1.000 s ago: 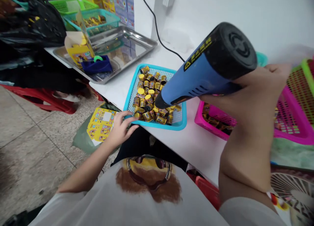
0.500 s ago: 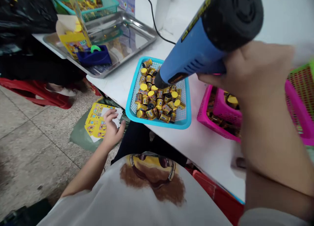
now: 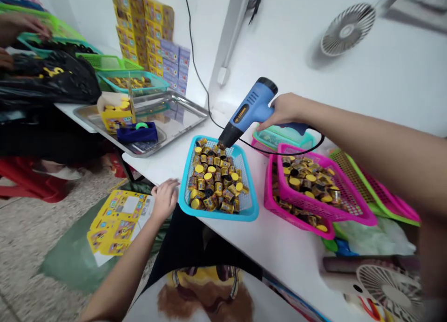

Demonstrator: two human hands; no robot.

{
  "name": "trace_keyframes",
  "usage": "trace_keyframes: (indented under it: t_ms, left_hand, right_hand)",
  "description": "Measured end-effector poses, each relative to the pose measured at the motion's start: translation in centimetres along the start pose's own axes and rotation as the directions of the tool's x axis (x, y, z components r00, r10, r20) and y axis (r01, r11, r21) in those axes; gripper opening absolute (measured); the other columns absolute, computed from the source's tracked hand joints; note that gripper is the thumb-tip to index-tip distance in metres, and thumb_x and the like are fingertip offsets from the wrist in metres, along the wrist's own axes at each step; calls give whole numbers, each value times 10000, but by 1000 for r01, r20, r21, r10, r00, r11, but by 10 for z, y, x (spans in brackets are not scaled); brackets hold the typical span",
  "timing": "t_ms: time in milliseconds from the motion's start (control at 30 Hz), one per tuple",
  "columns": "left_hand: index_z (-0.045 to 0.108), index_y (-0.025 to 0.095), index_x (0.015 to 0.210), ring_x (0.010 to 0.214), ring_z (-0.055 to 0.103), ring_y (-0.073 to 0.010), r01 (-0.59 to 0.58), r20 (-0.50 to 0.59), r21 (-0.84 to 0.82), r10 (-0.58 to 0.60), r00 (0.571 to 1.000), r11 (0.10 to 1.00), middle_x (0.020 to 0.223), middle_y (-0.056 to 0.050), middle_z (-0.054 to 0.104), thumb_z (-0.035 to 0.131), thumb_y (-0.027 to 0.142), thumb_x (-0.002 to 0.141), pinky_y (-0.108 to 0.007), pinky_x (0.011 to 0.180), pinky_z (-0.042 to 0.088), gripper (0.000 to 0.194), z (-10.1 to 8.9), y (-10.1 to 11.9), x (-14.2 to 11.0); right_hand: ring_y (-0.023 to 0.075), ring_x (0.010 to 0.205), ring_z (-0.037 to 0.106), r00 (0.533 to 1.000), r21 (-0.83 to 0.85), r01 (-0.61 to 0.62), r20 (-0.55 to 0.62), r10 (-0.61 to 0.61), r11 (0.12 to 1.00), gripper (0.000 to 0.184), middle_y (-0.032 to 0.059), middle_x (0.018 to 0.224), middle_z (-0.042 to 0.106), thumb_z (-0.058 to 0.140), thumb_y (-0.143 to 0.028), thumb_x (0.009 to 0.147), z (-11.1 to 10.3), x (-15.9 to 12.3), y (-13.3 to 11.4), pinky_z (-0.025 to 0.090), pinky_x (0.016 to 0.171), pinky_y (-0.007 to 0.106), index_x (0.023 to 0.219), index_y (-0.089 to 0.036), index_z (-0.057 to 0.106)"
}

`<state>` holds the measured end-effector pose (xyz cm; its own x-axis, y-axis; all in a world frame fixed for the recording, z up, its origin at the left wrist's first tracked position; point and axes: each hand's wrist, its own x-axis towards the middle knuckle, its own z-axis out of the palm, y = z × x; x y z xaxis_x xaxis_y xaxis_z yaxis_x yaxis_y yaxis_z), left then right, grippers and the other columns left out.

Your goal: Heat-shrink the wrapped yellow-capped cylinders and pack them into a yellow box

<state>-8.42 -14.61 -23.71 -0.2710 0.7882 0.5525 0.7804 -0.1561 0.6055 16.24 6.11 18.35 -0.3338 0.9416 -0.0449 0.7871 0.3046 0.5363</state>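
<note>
My right hand [image 3: 284, 111] grips the handle of a blue heat gun [image 3: 248, 111], arm stretched out, nozzle pointing down at the far end of a turquoise basket [image 3: 223, 214]. The basket holds several small yellow-capped cylinders in printed wrap [image 3: 213, 182]. My left hand [image 3: 164, 198] hangs just off the table edge beside the basket's near left corner, fingers loosely curled, holding nothing I can see.
Pink baskets [image 3: 303, 210] with more cylinders stand to the right over a green one. A steel tray [image 3: 181, 121] with a tape dispenser and a yellow box lies at the left. Printed yellow sheets [image 3: 117, 222] lie on the floor. Another person's hands [image 3: 21, 28] show far left. A small fan [image 3: 387, 280] sits near right.
My right arm has extended, carrying the heat gun away from my head to the basket's far end. The view lifted. My left hand stays by the basket's near corner.
</note>
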Motion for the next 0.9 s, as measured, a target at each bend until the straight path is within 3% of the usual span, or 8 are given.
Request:
trace_keyframes:
  t_ms: [167,300,433,533,633,700,800,900]
  left_hand:
    - [609,210,1121,1338,619,-310,-21,-77,-90,14,997,996,1264,-163,715,489,405,992,-526,1119,487,263,7,-23,-21]
    - [500,242,1202,1470,502,-343,166,-150,-53,-173,973,985,1451,-199,556,471,439,994,-616,1156,478,288,24,-29,-72]
    - [572,173,1322,1367,559,-455,386,-96,53,-380,920,921,1356,-264,591,437,353,955,-734,1038,505,430,54,5,-148]
    - [731,183,1236,1411,535,-499,379,143,181,-406,903,907,1423,-256,638,535,291,865,-789,1093,423,433,71,46,-183]
    - [715,274,1399,1588,315,-503,191,537,394,-394,746,899,1682,-166,455,571,298,892,-839,1183,241,528,73,70,-176]
    - [643,282,1498,1623,234,-499,132,630,418,-391,670,899,1729,-147,379,536,331,933,-848,1188,204,578,71,73,-158]
    - [616,246,1525,1634,214,-488,160,641,395,-396,658,905,1709,-167,410,482,352,946,-842,1196,200,603,70,68,-134]
    - [626,232,1513,1640,209,-471,194,627,393,-416,658,899,1687,-174,445,479,384,942,-812,1231,179,609,73,66,-126]
  right_hand:
    - [262,842,672,995,-14,84,-45,-84,996,406,83,819,706,806,-525,765,-7,5,-3,488,754,372,964,-178,737]
    - [255,855,665,986,-10,98,-132,-98,995,440,107,902,732,836,-448,730,-11,10,-2,469,726,345,1042,-150,749]
    - [259,878,649,971,-14,73,-228,-74,997,525,116,983,741,869,-464,693,-16,28,-3,450,715,338,1111,-166,757]
    - [306,982,655,938,-86,58,-336,-84,995,547,144,1076,734,832,-506,739,-20,47,-19,461,816,378,1167,-177,743]
    - [354,1105,653,886,-114,126,-434,-163,986,439,201,1176,701,585,-446,944,-22,63,-53,450,916,447,1244,-144,690]
    - [369,1171,628,845,-168,214,-462,-269,962,461,237,1209,674,335,-320,1021,-21,72,-79,427,955,487,1280,-109,652]
    - [358,1206,572,779,-348,342,-415,-471,873,616,255,1242,648,112,-195,995,-14,85,-116,387,993,516,1314,-85,627]
    - [357,1180,551,719,-443,416,-375,-585,794,624,262,1253,649,155,-213,965,-3,103,-147,365,1036,553,1329,-73,643]
